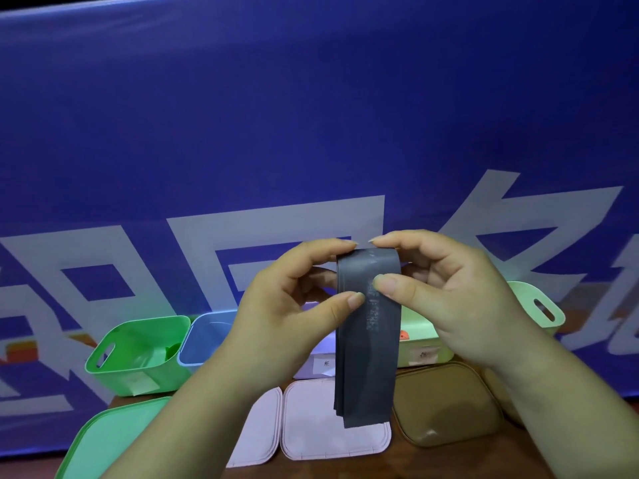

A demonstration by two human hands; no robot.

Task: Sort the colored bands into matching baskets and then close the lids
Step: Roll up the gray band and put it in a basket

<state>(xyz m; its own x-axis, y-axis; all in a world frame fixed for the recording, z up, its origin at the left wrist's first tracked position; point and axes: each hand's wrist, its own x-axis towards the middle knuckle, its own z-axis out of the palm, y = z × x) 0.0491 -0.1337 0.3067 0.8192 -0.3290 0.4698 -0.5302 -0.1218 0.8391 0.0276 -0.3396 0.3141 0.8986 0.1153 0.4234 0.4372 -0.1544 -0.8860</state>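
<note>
A folded dark grey band (366,347) hangs upright in the middle of the view, held up in the air over the lids. My left hand (290,305) pinches its upper left edge between thumb and fingers. My right hand (446,299) pinches its top right, thumb pressed on the front. Behind stand open baskets in a row: a green basket (138,354), a blue basket (204,340), a white basket (320,364) mostly hidden by the band, and a pale green basket (532,305) partly behind my right hand.
Lids lie flat on the brown table in front of the baskets: a green lid (107,440), two pale pink lids (259,430) (311,423) and a tan lid (446,406). A blue banner (311,115) with white characters rises right behind the baskets.
</note>
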